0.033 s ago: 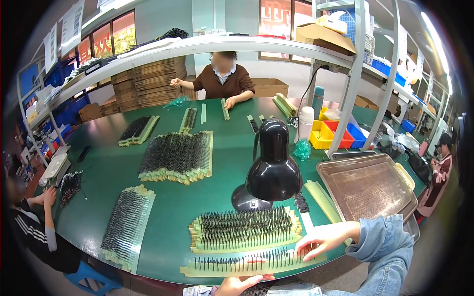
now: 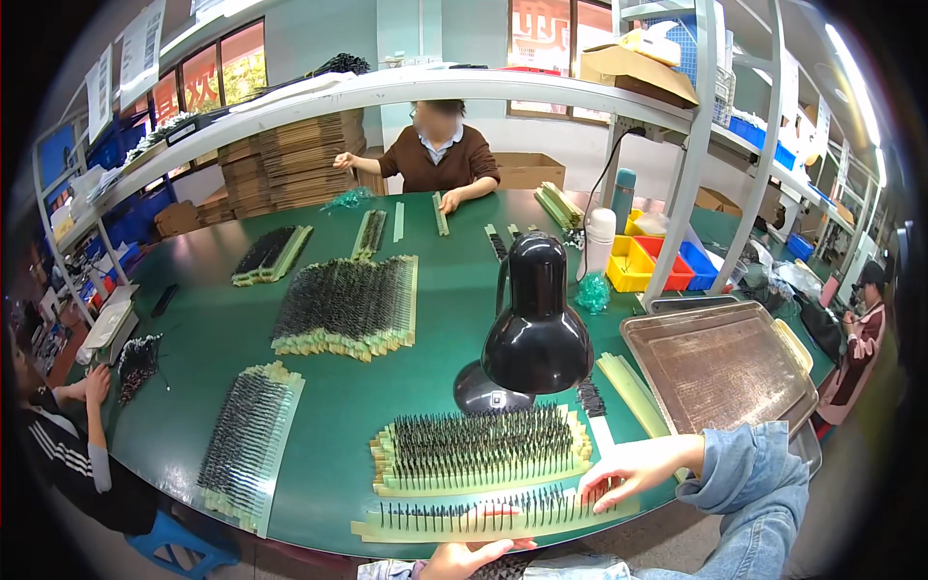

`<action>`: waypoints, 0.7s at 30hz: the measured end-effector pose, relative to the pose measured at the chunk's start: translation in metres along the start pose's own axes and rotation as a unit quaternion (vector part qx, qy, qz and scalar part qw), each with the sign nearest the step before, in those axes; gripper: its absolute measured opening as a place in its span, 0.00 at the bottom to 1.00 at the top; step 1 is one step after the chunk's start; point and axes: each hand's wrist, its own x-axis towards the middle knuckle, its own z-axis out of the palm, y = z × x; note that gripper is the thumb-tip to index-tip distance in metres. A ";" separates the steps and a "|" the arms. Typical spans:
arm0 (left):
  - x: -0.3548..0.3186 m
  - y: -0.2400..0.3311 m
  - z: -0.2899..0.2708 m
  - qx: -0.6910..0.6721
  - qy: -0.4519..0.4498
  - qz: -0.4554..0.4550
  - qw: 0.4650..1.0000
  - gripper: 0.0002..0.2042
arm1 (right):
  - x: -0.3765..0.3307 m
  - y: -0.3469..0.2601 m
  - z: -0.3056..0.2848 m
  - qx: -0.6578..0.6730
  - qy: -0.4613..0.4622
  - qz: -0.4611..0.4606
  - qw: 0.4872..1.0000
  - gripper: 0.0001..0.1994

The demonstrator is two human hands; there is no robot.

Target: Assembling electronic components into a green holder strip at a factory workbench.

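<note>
A long pale-green strip (image 2: 435, 527) carrying a row of thin black pin-like pieces lies along the table's near edge. My left hand (image 2: 462, 560) grips its front edge near the middle, thumb stretched along it and the other fingers mostly hidden. At the strip's right end, my right hand (image 2: 633, 469) reaches down with curved fingers, thumb and fingertips drawn together among the black pieces. What lies between those fingertips is too small to make out. Just behind, a stack of similar strips (image 2: 478, 449) bristles with black pieces.
A black desk lamp (image 2: 537, 319) stands behind the stack. Bare pale strips (image 2: 633, 391) and a brown metal tray (image 2: 720, 367) lie to the right. More loaded strips (image 2: 348, 304) spread over the green table (image 2: 333, 411). One person (image 2: 440, 155) sits opposite; another (image 2: 68, 435) works at left.
</note>
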 end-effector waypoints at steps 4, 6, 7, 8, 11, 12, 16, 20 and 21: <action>-0.007 0.001 -0.018 0.093 0.072 0.042 0.992 0.18 | 0.001 0.004 -0.002 0.004 -0.008 0.001 1.000 0.14; -0.015 0.003 -0.028 0.075 0.164 0.048 0.982 0.18 | -0.001 0.005 -0.003 -0.002 -0.007 -0.001 1.000 0.14; -0.020 0.007 -0.033 0.053 0.204 0.067 0.975 0.18 | -0.002 0.005 -0.004 0.009 -0.006 0.009 1.000 0.15; -0.024 0.011 -0.035 0.031 0.244 0.087 0.965 0.18 | -0.002 0.005 -0.004 0.021 -0.005 0.018 1.000 0.15; -0.036 0.025 -0.043 -0.020 0.292 0.169 0.941 0.17 | 0.000 0.009 -0.003 0.012 -0.009 0.033 0.999 0.15; -0.040 0.025 -0.046 -0.044 0.296 0.191 0.935 0.16 | 0.001 0.011 -0.001 0.012 -0.010 0.034 0.999 0.15; -0.058 0.035 -0.050 -0.016 0.280 0.193 0.940 0.11 | 0.007 0.015 0.001 0.015 0.000 0.035 0.999 0.16; -0.062 0.039 -0.048 0.023 0.350 0.178 0.919 0.11 | 0.012 0.010 -0.002 0.011 -0.013 0.034 0.999 0.18; -0.062 0.039 -0.050 0.033 0.345 0.169 0.923 0.11 | 0.013 0.010 -0.002 0.012 -0.014 0.036 0.999 0.18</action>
